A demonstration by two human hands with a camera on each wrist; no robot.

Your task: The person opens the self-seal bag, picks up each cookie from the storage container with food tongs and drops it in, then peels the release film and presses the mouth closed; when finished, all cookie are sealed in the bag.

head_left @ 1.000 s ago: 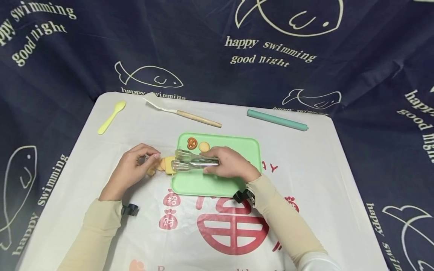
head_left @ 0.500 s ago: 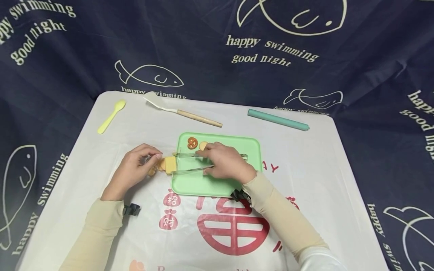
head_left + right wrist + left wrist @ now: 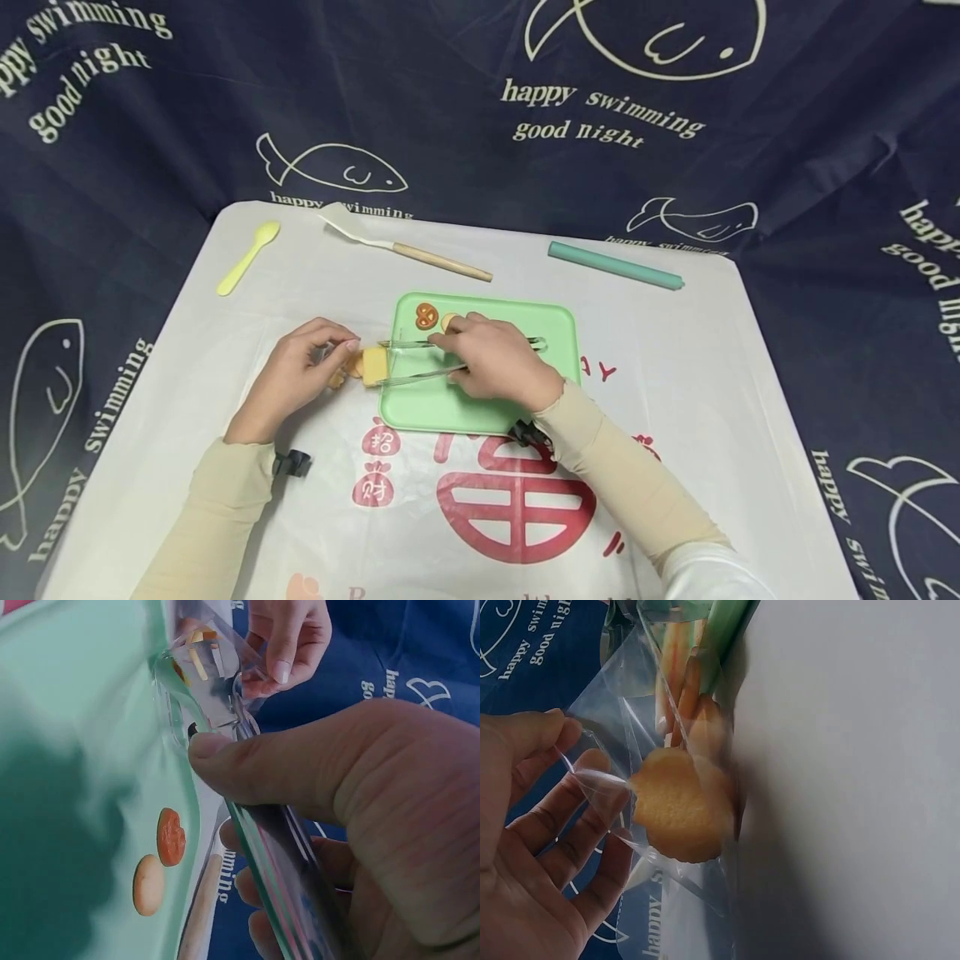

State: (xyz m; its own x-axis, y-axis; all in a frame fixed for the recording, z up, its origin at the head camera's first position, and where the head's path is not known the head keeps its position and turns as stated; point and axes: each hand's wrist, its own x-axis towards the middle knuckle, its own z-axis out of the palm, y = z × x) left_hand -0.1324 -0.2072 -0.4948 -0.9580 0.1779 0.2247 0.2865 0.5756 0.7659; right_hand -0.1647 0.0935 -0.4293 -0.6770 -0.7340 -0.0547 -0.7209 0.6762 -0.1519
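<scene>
My left hand pinches the edge of a clear plastic bag between thumb and fingertips. Inside the bag lie a round scalloped biscuit and several stick-like pieces. My right hand grips clear tongs, their arms spread apart. The tong tips reach to either side of a yellow square piece by the tray's left edge; whether they touch it I cannot tell. A pretzel and a round biscuit, partly behind the right hand, sit on the green tray.
Along the table's far side lie a yellow spoon, a white spatula with a wooden handle and a teal rod. The white table cover carries red print. Dark blue fabric hangs around the table.
The tongs have turned and spread, their tips now on either side of the yellow piece. My right hand has shifted slightly over the round biscuit. The left hand has barely moved.
</scene>
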